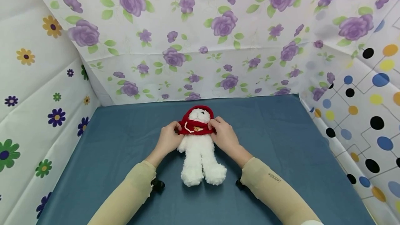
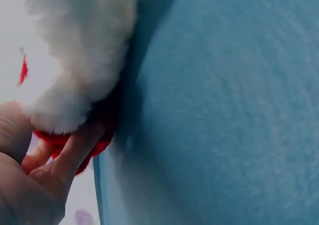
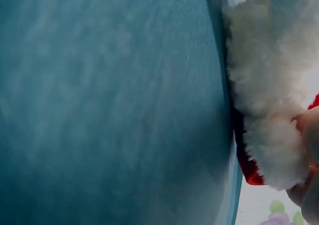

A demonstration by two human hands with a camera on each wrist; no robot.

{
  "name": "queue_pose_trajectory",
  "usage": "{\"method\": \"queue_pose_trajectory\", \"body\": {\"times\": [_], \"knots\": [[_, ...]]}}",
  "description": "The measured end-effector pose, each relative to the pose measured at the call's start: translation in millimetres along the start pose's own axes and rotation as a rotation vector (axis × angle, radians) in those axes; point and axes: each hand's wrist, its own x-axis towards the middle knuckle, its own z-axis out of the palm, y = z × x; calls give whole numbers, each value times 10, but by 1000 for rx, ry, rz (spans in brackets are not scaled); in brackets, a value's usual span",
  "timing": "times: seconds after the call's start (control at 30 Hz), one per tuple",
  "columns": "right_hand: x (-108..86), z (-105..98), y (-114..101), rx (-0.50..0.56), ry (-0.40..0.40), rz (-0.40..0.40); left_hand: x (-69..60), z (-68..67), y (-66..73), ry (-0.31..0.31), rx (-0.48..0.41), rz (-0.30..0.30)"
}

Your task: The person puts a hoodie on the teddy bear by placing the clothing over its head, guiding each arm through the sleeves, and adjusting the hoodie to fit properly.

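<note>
A white fluffy plush toy (image 1: 200, 152) lies on its back, legs toward the front edge. A red hooded garment (image 1: 204, 127) with a white cord surrounds its head and upper chest. At the garment's left edge, the left hand (image 1: 167, 138) pinches the red cloth; the left wrist view has this hand (image 2: 45, 170) with fingers on the red cloth (image 2: 102, 143) beside white fur. The right hand (image 1: 225, 136) grips the garment's right edge. In the right wrist view only part of that hand (image 3: 310, 160) shows, against the fur (image 3: 274, 145); its fingertips are partly hidden.
A blue-grey cloth (image 1: 125, 148) covers the table. Behind it hangs a purple-flowered curtain (image 1: 200, 72), with a flower-patterned sheet (image 1: 34, 114) at the left and a dotted one (image 1: 368, 114) at the right. Dark wrist devices sit under both sleeves.
</note>
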Motion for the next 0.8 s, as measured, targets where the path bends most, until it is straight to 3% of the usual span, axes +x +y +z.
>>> {"method": "queue_pose_trajectory", "body": {"times": [0.1, 0.2, 0.43, 0.6, 0.7, 0.8], "knots": [[-15, -45, 31, 27, -20, 18, -4, -51, 40, -35, -59, -26], [-12, -99, 72, 72, -81, 21, -7, -78, 54, -69, -45, -33], [6, -274, 56, 149, -320, 14, -22, -95, 7, -147, -15, -21], [25, -403, 17, 144, -459, 11, -58, -140, 44, -257, 1, -46], [12, -437, 3, 153, -493, 44, -93, -152, 78, -321, -3, -77], [-32, -443, -11, 215, -491, 132, -136, -145, 104, -344, -50, -105]]}}
